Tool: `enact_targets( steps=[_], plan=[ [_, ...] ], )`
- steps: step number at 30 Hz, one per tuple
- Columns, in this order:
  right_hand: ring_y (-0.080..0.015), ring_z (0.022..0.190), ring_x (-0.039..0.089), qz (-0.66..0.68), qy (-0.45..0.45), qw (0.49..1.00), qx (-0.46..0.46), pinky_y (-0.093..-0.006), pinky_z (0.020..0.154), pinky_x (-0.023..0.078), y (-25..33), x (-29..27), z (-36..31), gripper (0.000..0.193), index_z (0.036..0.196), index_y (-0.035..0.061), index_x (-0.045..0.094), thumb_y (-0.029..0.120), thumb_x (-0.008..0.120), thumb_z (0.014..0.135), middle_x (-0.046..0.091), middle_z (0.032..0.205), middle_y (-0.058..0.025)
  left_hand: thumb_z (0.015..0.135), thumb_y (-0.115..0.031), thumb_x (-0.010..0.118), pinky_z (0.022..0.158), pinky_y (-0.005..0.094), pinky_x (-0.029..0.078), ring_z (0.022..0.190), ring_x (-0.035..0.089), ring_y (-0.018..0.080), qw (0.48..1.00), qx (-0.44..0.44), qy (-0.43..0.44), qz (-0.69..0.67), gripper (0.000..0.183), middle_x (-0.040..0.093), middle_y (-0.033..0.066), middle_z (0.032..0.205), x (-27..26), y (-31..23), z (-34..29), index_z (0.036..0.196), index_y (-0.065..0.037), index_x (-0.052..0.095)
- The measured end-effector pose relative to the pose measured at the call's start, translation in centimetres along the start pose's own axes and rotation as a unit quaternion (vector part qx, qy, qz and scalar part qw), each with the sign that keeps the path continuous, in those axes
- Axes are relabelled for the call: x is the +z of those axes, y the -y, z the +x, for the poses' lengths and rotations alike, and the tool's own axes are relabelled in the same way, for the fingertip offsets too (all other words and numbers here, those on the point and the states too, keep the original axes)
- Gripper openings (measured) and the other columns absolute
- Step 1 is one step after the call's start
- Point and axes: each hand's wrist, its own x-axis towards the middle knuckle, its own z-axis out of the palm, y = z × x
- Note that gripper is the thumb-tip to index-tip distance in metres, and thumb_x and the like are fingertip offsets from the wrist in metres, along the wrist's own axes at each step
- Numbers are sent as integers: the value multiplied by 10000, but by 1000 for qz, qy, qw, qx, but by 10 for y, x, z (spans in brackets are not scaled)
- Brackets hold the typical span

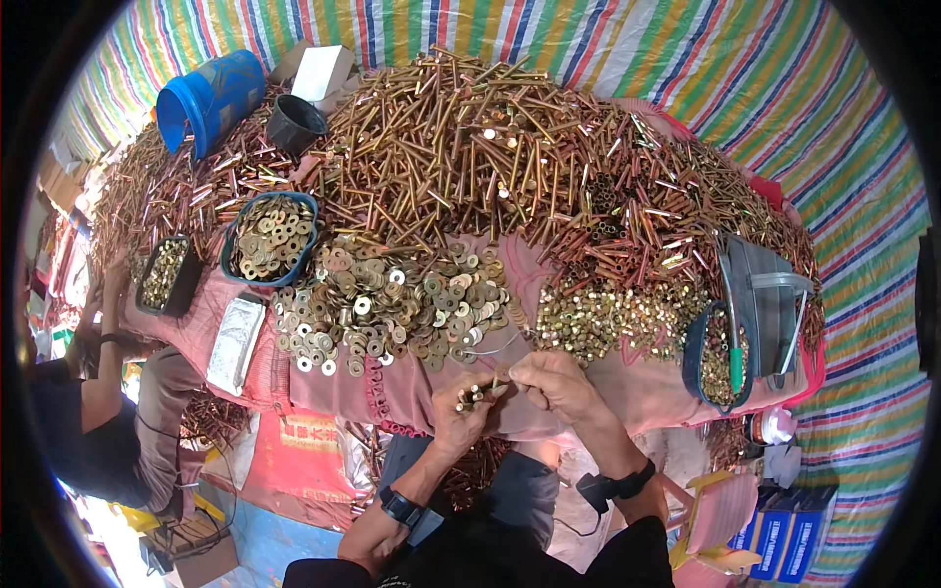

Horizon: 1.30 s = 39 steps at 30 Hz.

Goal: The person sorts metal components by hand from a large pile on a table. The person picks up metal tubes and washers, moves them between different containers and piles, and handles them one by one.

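My left hand is closed around a few brassy bolts, their ends sticking out toward the left. Close beside it, my right hand pinches at the other end of the bolts; what lies between its fingertips is too small to make out. Just beyond my hands a heap of flat round washers spreads over the pink cloth. To its right is a heap of small golden nuts. Behind both rises a large pile of long brassy bolts, with metal sleeves among them.
A blue basket of washers and a dark tray of nuts stand left, near a silver packet. At right are a nut-filled basket and grey dustpan. A blue bucket lies far left. Another person works at left.
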Motion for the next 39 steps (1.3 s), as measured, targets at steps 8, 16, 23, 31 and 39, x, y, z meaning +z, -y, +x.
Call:
enact_targets(
  steps=[8,16,23,31,39],
  plan=[
    [-50,557,518,48,-34,998,-12,-216,462,353,-9,15,-10,246,920,5,689,237,727,995,654,786,-12,878,118,670,727,293,554,795,699,177,999,46,12,13,348,735,94,950,0,2,1,1186,-17,761],
    [-118,598,580,-130,-129,973,-144,-319,522,449,-15,23,-10,265,880,-2,691,240,730,982,672,727,-44,871,96,727,790,314,559,875,700,206,997,70,-9,6,203,722,109,995,0,-4,5,1055,9,725],
    [-330,873,635,-554,-345,673,-349,-453,743,519,40,-32,56,136,1028,36,717,82,712,900,654,962,-136,867,62,748,832,322,549,923,698,213,999,30,13,5,156,720,100,996,-2,-6,6,1009,1,725],
    [-348,1076,543,-789,-247,516,-223,-479,944,428,57,-58,145,182,976,22,775,56,636,863,595,1027,-168,892,31,767,815,326,555,921,707,213,1000,14,28,3,121,729,109,1001,-1,-4,7,1006,-2,742],
    [-330,1027,557,-686,-255,597,-328,-473,893,454,67,-56,140,172,1027,40,739,77,695,865,605,1001,-140,889,13,803,785,318,557,882,708,196,1000,11,17,10,108,730,109,982,1,-2,6,977,3,741]
  ],
)
